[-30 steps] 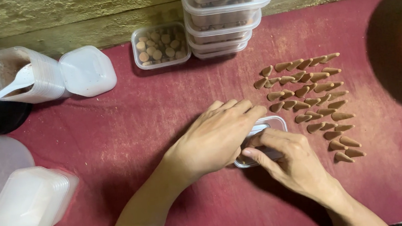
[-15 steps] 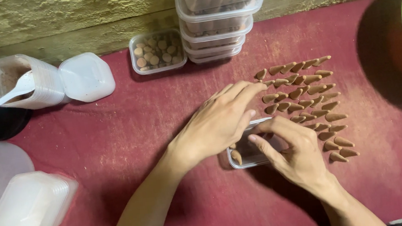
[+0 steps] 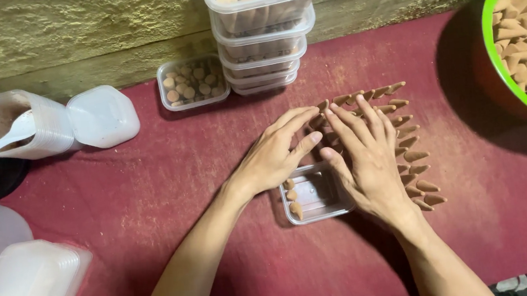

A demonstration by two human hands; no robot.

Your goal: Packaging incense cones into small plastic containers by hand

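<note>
1. Left hand [image 3: 274, 156] and right hand [image 3: 367, 157], fingers spread flat, rest on the cones [image 3: 403, 128], far of the small clear box [image 3: 314, 192].
2. Step, judged: gathering cones for boxing.
3. Next calls for pinching several.

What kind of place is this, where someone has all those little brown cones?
Probably a small home workshop where cone-shaped incense gets packed by hand. Rows of brown cones lie on a red cloth, a green bowl holds many more, and filled clear tubs stand stacked by a rough wall.
</note>
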